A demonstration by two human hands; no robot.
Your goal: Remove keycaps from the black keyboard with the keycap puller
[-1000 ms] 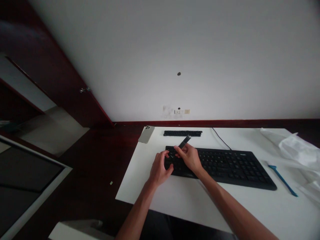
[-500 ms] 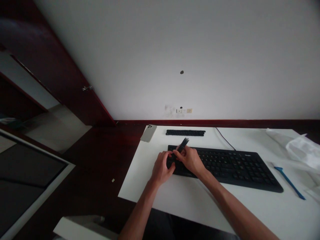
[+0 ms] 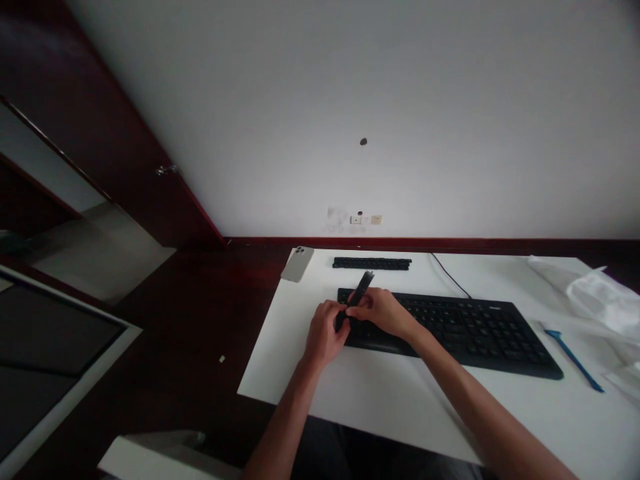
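My left hand (image 3: pixel 325 332) and my right hand (image 3: pixel 383 312) meet over the left end of a black keyboard (image 3: pixel 450 327). Both are closed on a slim black stick-shaped tool (image 3: pixel 362 285), which slants up and away with a greyish tip at its far end. The right fingers pinch it near the middle, while the left fingers close around its lower end. My hands cover the keys beneath, so whether the lower end touches them cannot be made out.
Rows of small black pieces (image 3: pixel 371 263), apparently keycaps, lie behind the keyboard. A phone (image 3: pixel 297 264) rests at the back left corner of the white table (image 3: pixel 280 343). To the right are a small blue brush-like tool (image 3: pixel 575 360) and a crumpled white bag (image 3: pixel 603 300). A cable (image 3: pixel 450 275) runs backward.
The black tool has shifted slightly left with both hands still on it, and its upper tip tilts a little differently. The view has moved slightly; the other things lie as before.
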